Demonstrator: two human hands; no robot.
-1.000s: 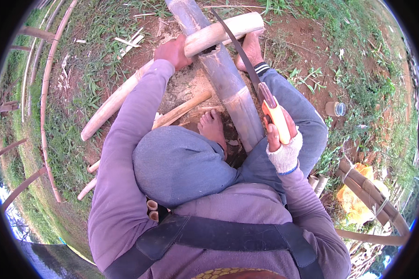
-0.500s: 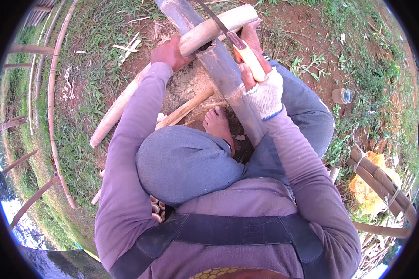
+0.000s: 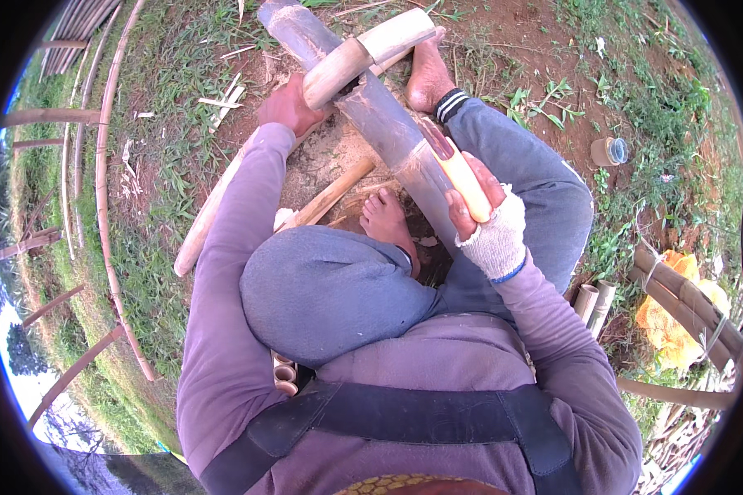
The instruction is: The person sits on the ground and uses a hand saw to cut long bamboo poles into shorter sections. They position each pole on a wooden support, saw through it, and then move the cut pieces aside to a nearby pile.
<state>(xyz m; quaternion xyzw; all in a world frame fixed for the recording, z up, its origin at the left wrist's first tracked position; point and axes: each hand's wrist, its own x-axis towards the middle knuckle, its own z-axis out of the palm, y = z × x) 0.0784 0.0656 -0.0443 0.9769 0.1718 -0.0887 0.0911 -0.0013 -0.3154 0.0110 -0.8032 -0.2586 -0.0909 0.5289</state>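
A short bamboo length (image 3: 334,76) lies crosswise over a notch in a long grey pole (image 3: 388,132) that slants between my legs. My left hand (image 3: 293,107) is wrapped round its near left end. A bare foot (image 3: 432,78) is close to the far right end. My right hand (image 3: 491,214), in a whitish knitted glove with bare fingertips, is closed on a yellow-handled blade tool (image 3: 466,186). Its dark blade base points up toward the bamboo; the rest of the blade is hard to make out, so I cannot tell knife from saw.
Wooden stick (image 3: 334,194) and my other bare foot (image 3: 384,216) lie left of the pole. A glass jar (image 3: 609,151) stands at right. Cut bamboo tubes (image 3: 586,304) and tied poles (image 3: 685,305) by an orange net bag (image 3: 669,330) are lower right. A bamboo rail (image 3: 101,190) runs along the left.
My right hand has moved down and right, drawing the yellow handle back from the bamboo. The bamboo and my left hand have shifted slightly left in view.
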